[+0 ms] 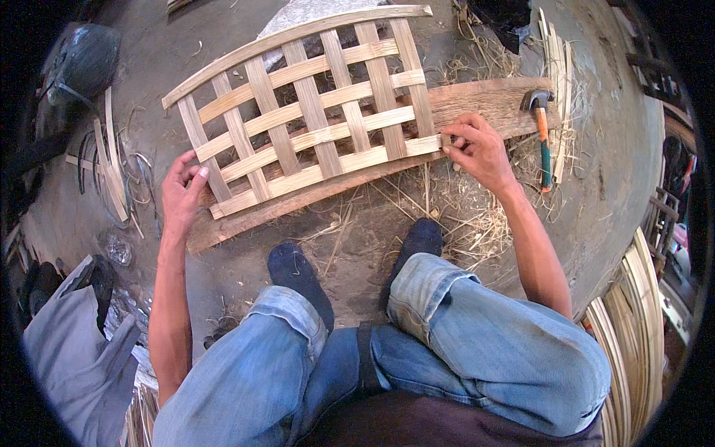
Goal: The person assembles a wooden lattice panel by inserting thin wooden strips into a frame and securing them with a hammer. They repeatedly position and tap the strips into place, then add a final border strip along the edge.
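A lattice panel [309,106] of pale, flat wooden strips woven over and under lies tilted in front of me, with a curved strip [298,46] along its far edge. My left hand [182,195] is closed on the panel's left edge, thumb on top and the other fingers partly hidden. At the near right corner, my right hand [480,153] pinches the end of the nearest crosswise strip [357,162] between thumb and fingers. Under the panel sits a long, rough wooden board [491,104]. A claw hammer [543,141] with an orange and green handle rests across the board's right end.
Shavings [484,223] litter the ground near my feet in dark socks [298,272]. Loose strips [562,97] lie beyond the hammer, and a bundle of long strips [633,320] stands at the right. Dark bands and strips [112,167] lie to the left, near grey cloth [74,357].
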Motion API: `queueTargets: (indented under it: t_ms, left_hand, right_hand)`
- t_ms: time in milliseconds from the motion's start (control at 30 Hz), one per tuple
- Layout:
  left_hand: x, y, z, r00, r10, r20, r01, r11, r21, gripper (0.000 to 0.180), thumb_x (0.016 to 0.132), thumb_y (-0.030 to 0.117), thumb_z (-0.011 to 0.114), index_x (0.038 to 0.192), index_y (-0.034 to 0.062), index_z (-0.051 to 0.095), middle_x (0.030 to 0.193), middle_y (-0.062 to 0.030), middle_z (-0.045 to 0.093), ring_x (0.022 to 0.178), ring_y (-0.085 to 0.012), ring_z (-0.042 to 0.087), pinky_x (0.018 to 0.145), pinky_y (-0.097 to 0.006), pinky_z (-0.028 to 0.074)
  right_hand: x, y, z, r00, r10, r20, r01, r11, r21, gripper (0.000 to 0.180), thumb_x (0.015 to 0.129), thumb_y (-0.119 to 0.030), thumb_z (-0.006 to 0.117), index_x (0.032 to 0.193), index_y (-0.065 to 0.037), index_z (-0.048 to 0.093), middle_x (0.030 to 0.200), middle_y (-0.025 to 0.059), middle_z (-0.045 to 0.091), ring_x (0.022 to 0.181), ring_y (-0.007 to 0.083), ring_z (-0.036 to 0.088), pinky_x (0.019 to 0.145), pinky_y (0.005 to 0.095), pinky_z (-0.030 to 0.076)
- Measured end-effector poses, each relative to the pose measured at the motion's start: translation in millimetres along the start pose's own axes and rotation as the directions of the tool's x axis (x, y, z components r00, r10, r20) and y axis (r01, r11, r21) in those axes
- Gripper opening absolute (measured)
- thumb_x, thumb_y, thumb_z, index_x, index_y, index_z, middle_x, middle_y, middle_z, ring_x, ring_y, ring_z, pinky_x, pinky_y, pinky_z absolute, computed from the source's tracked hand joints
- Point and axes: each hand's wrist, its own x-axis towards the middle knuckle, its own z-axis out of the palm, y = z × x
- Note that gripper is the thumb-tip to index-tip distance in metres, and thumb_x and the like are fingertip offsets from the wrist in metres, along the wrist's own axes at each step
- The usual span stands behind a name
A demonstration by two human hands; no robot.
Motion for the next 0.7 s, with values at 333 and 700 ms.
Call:
queueTargets:
  t_ms: [333, 700]
  left_hand:
    - [-0.6, 4.1, 0.3, 1.000, -0.001, 0.004, 0.001, 1.000, 0.019, 0.046, 0.090, 0.018, 0.066, 0.131, 0.0008, 0.053, 0.090, -0.0028, 0.068, 0.088, -0.0095, 0.059, 0.093, -0.030, 0.043]
    - [1.3, -4.1, -3.1, 1.000, 0.015, 0.007, -0.016, 0.997, 0.082, 0.047, 0.092, 0.020, 0.064, 0.133, 0.0015, 0.052, 0.103, -0.0095, 0.069, 0.096, -0.0159, 0.064, 0.091, -0.032, 0.047]
  right_hand:
    - [0.0, 0.7, -0.7, 1.000, 0.009, 0.012, -0.009, 1.000, -0.020, 0.031, 0.076, 0.002, 0.075, 0.105, -0.008, 0.072, 0.102, 0.0045, 0.061, 0.076, 0.0108, 0.061, 0.062, 0.0242, 0.053]
    - [-1.2, 8.5, 1.3, 0.999, 0.023, 0.030, -0.021, 0.999, -0.044, 0.036, 0.075, 0.000, 0.075, 0.110, -0.007, 0.069, 0.107, 0.0061, 0.061, 0.079, 0.0108, 0.060, 0.067, 0.0261, 0.054]
